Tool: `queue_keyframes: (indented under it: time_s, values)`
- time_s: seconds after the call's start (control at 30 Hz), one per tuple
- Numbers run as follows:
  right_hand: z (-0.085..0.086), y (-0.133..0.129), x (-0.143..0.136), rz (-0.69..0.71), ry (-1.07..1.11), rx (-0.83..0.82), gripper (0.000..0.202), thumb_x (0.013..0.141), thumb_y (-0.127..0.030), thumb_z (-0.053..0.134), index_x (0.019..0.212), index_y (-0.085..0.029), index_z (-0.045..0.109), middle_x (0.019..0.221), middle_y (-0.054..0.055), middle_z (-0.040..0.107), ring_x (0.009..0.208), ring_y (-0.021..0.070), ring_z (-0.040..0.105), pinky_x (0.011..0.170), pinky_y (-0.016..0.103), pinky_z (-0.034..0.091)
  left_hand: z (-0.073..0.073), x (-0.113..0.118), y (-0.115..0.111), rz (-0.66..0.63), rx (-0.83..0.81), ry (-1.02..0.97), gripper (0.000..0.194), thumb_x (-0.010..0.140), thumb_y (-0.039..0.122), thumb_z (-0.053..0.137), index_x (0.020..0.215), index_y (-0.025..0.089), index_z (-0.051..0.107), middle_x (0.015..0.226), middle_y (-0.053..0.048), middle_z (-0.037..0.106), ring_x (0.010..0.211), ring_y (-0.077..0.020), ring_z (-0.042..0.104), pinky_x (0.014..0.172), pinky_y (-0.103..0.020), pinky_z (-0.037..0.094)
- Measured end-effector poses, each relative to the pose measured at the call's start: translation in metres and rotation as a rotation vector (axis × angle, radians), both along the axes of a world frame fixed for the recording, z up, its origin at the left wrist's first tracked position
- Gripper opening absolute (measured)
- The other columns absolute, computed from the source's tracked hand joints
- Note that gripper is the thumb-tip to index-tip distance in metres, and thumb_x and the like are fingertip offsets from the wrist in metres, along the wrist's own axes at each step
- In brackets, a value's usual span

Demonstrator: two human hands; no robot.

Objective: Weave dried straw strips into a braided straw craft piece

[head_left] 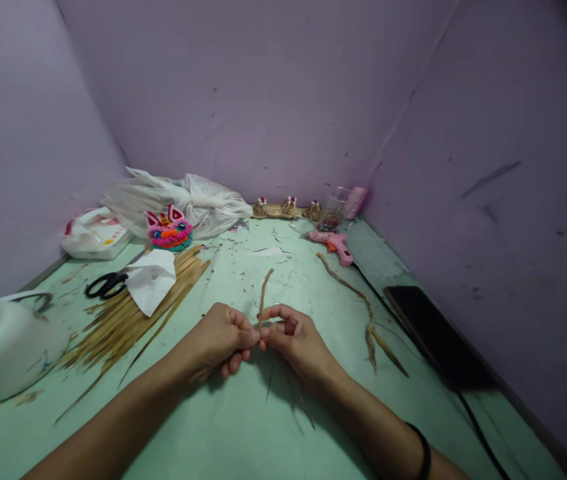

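Observation:
My left hand [224, 339] and my right hand [293, 340] meet over the middle of the table, fingertips almost touching. Between them stands a thin brown twisted cord [265, 293], its free end pointing up and away from me. The left thumb and forefinger pinch its lower part. My right thumb and fingers pinch the same spot from the other side. Faint thin strands hang below the hands. To the right lies another twisted cord [346, 283] with loose, flat strands at its near end. A bundle of dried straw-coloured strips [123, 327] is spread to the left.
Black-handled scissors [107, 285] and white paper [152, 280] lie by the strips. A white pot [8, 353] stands at far left. A pink glue gun [332, 245] and a dark phone-like slab [438, 333] are on the right. A plastic bag [183, 197] rests at the back.

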State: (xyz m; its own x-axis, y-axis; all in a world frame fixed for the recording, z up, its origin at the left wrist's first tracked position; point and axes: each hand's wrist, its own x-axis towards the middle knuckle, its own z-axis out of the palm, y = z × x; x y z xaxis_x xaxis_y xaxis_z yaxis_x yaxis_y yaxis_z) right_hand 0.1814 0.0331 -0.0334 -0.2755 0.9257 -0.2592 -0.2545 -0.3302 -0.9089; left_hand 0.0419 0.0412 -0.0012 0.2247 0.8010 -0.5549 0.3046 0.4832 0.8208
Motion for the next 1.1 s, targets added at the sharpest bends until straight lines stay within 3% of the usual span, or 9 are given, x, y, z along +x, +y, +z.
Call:
queue_keyframes:
  time_s: [0.13,0.3,0.47,0.6,0.73,0.87,0.93,1.0,1.1]
  values:
    - [0.002,0.001,0.003,0.028,-0.079,0.015,0.017,0.056,-0.019,0.065,0.070,-0.012,0.060,0.048,0.000,0.058,0.044,0.0075,0.047,0.047,0.020,0.031,-0.001,0.002,0.001,-0.047,0.091,-0.044,0.011,0.053,0.021,0.057,0.049,0.011,0.058,0.031,0.007,0.035,0.028,-0.0019,0.024,0.032,-0.018,0.012]
    - [0.013,0.006,0.012,-0.022,-0.469,0.105,0.014,0.060,-0.021,0.062,0.050,-0.012,0.059,0.043,-0.003,0.047,0.041,0.0051,0.034,0.042,0.021,0.025,-0.006,0.009,-0.001,0.152,0.056,-0.085,0.011,0.052,0.017,0.055,0.042,0.014,0.050,0.028,0.007,0.032,0.029,-0.0023,0.021,0.035,-0.019,0.010]
    - [0.015,-0.001,0.011,0.010,-0.481,0.107,0.012,0.064,-0.020,0.059,0.055,-0.013,0.063,0.047,-0.001,0.054,0.042,0.0075,0.040,0.044,0.022,0.030,-0.011,0.018,-0.005,0.313,0.048,-0.051,0.011,0.057,0.017,0.053,0.046,0.014,0.053,0.035,0.003,0.046,0.027,-0.0030,0.023,0.033,-0.020,0.009]
    - [0.009,-0.013,0.005,0.048,-0.543,0.312,0.016,0.071,-0.022,0.053,0.069,-0.015,0.067,0.064,0.004,0.064,0.057,0.0133,0.052,0.054,0.025,0.038,-0.012,0.020,-0.005,0.419,0.089,-0.132,0.012,0.057,0.016,0.052,0.045,0.014,0.052,0.030,0.005,0.040,0.025,-0.0032,0.023,0.032,-0.020,0.008]
    - [0.006,-0.022,0.003,0.129,-0.752,0.615,0.022,0.077,-0.016,0.045,0.070,-0.017,0.065,0.062,0.003,0.062,0.054,0.0128,0.049,0.053,0.024,0.035,-0.013,0.018,-0.005,0.452,0.039,-0.186,0.016,0.059,0.019,0.053,0.044,0.016,0.048,0.025,0.007,0.030,0.024,-0.0042,0.020,0.031,-0.020,0.009]
    - [0.008,-0.025,0.004,0.194,-0.776,0.714,0.021,0.078,-0.018,0.046,0.074,-0.019,0.066,0.058,0.001,0.061,0.049,0.0112,0.047,0.049,0.023,0.033,-0.014,0.017,-0.004,0.454,0.050,-0.230,0.018,0.059,0.021,0.053,0.044,0.016,0.046,0.031,0.006,0.035,0.026,-0.0026,0.020,0.032,-0.019,0.008]
    - [0.011,-0.024,0.006,0.106,-0.739,0.699,0.019,0.078,-0.023,0.050,0.072,-0.019,0.067,0.057,0.001,0.062,0.048,0.0113,0.048,0.049,0.023,0.035,-0.015,0.017,-0.003,0.457,0.049,-0.223,0.018,0.059,0.020,0.054,0.045,0.016,0.044,0.033,0.007,0.036,0.027,-0.0017,0.019,0.033,-0.018,0.007]
    - [0.013,-0.020,0.008,-0.107,-0.680,0.645,0.017,0.077,-0.026,0.053,0.073,-0.019,0.068,0.063,0.003,0.065,0.054,0.0131,0.052,0.054,0.025,0.039,-0.016,0.018,-0.004,0.451,0.043,-0.204,0.018,0.059,0.020,0.054,0.045,0.016,0.043,0.032,0.008,0.032,0.028,-0.0014,0.017,0.033,-0.018,0.006]
    - [0.012,-0.009,0.010,-0.245,-0.516,0.410,0.015,0.073,-0.027,0.056,0.079,-0.017,0.065,0.073,0.005,0.065,0.065,0.0157,0.056,0.061,0.027,0.042,-0.017,0.021,-0.005,0.400,0.045,-0.179,0.019,0.060,0.019,0.054,0.044,0.015,0.044,0.031,0.009,0.027,0.028,-0.0009,0.016,0.034,-0.018,0.006]
